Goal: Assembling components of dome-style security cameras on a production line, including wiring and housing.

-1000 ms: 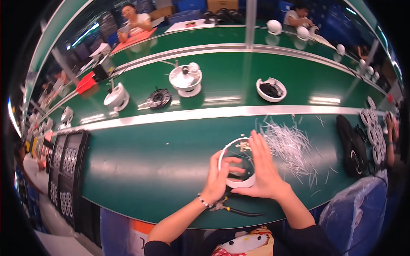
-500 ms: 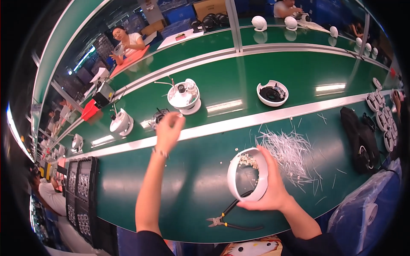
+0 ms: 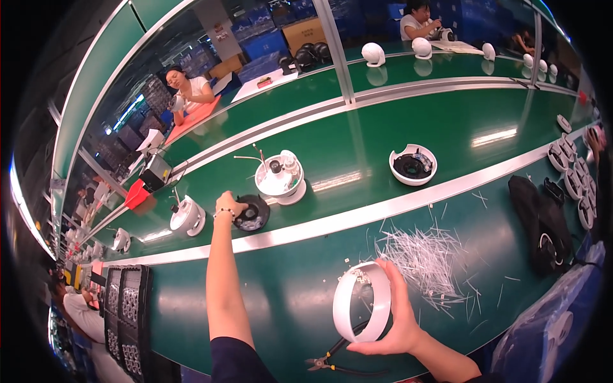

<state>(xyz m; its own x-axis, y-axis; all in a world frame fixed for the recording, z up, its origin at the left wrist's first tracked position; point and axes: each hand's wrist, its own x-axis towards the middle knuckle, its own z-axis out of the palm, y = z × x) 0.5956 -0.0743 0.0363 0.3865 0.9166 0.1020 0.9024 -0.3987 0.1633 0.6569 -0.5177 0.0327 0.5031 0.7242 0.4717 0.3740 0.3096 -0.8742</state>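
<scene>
My left hand point(image 3: 228, 205) reaches out over the green conveyor, its fingers closed at the left edge of a black round part point(image 3: 254, 220). The fingertips are partly hidden there. In my right hand point(image 3: 399, 322) is a white ring-shaped housing point(image 3: 343, 306), tilted on its side above the bench, thumb below and fingers along the right side. Small white pieces point(image 3: 363, 277) show through its opening. Cutting pliers point(image 3: 319, 362) with black and yellow handles lie under the ring, partly covered by it.
A pile of thin white strips point(image 3: 421, 262) lies right of the ring. White camera-like domes point(image 3: 281, 182) and an open white shell point(image 3: 413, 167) stand on the conveyor. A black tray point(image 3: 124, 306) is at left, a black pouch point(image 3: 536, 217) at right. Co-workers sit beyond.
My left hand has moved left and down onto the black round part. My right hand and the ring sit lower in the view, which has shifted; conveyor items appear lower too.
</scene>
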